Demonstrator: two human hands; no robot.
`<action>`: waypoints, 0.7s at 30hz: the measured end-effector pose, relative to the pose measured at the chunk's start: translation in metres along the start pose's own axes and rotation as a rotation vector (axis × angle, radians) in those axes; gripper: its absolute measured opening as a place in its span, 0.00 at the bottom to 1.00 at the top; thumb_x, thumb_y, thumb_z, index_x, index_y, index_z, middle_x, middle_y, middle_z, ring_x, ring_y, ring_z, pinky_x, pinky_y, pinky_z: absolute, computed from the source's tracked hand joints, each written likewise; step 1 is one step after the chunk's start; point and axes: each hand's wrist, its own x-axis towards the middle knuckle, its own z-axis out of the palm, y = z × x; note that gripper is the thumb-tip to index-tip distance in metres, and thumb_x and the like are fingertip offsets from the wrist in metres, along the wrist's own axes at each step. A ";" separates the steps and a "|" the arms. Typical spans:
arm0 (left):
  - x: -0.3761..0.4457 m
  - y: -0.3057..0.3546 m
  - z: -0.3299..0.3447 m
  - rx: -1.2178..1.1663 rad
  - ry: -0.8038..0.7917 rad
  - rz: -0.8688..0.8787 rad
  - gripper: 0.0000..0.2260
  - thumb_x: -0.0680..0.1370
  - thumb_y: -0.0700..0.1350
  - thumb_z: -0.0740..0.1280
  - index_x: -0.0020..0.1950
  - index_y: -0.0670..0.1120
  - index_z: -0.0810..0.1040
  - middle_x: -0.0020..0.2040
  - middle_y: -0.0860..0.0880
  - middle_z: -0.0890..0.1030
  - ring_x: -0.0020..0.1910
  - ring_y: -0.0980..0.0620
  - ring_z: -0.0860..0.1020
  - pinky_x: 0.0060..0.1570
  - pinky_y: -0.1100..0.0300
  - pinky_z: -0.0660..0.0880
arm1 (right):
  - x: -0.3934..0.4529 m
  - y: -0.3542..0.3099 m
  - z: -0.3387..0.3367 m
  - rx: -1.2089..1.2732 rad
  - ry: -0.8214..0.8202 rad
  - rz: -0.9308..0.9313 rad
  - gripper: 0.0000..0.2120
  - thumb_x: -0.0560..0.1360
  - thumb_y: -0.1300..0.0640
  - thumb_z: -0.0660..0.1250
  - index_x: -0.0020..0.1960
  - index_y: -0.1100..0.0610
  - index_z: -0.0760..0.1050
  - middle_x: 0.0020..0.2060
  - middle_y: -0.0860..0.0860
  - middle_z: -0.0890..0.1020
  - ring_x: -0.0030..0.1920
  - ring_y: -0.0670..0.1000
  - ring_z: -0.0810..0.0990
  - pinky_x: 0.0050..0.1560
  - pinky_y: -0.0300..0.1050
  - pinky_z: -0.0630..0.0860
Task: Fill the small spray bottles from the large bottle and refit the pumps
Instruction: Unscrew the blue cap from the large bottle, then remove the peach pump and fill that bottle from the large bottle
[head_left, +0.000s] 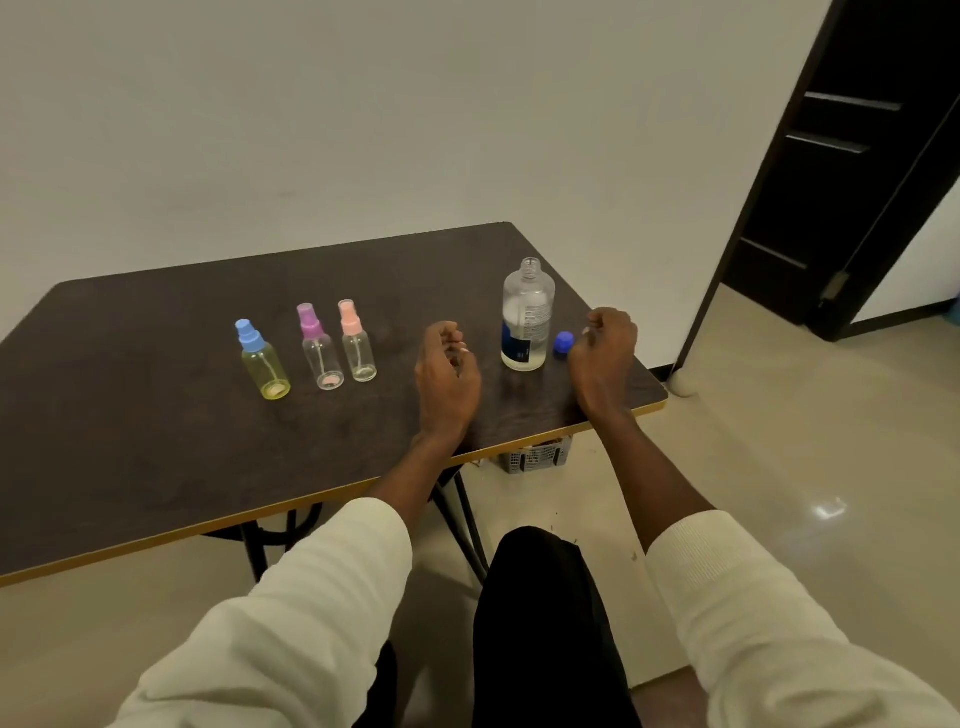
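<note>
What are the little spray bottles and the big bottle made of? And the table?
The three small spray bottles, yellow, purple-topped and pink-topped, look like thin see-through plastic with matte coloured plastic pumps. The large bottle also looks like clear plastic: glossy, with a threaded neck, though glass can't be ruled out. The table looks like dark wood-pattern laminate with a pale edge strip.

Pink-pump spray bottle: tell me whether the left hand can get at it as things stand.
Probably yes. The left hand holds nothing and hovers just right of the pink-pump spray bottle, with only bare table between them. The purple-pump bottle stands on the bottle's far side, out of the way.
</note>
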 end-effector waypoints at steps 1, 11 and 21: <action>-0.002 0.000 -0.005 0.003 0.028 0.023 0.11 0.79 0.35 0.64 0.60 0.42 0.73 0.52 0.45 0.78 0.50 0.50 0.78 0.46 0.74 0.72 | -0.004 -0.001 0.000 0.004 0.048 -0.031 0.10 0.74 0.67 0.64 0.55 0.61 0.75 0.51 0.57 0.77 0.52 0.53 0.73 0.50 0.41 0.71; -0.004 -0.018 -0.080 0.049 0.359 0.047 0.05 0.78 0.38 0.63 0.52 0.43 0.70 0.46 0.44 0.73 0.41 0.52 0.71 0.42 0.66 0.71 | -0.080 -0.101 0.031 0.372 0.016 -0.426 0.06 0.72 0.69 0.63 0.45 0.60 0.71 0.42 0.54 0.74 0.44 0.50 0.72 0.45 0.37 0.69; 0.008 -0.036 -0.118 -0.030 0.410 -0.221 0.05 0.76 0.35 0.65 0.46 0.45 0.74 0.39 0.51 0.77 0.38 0.55 0.75 0.41 0.60 0.76 | -0.093 -0.129 0.122 0.458 -0.749 0.105 0.30 0.70 0.63 0.75 0.70 0.59 0.68 0.64 0.54 0.76 0.64 0.50 0.74 0.63 0.41 0.72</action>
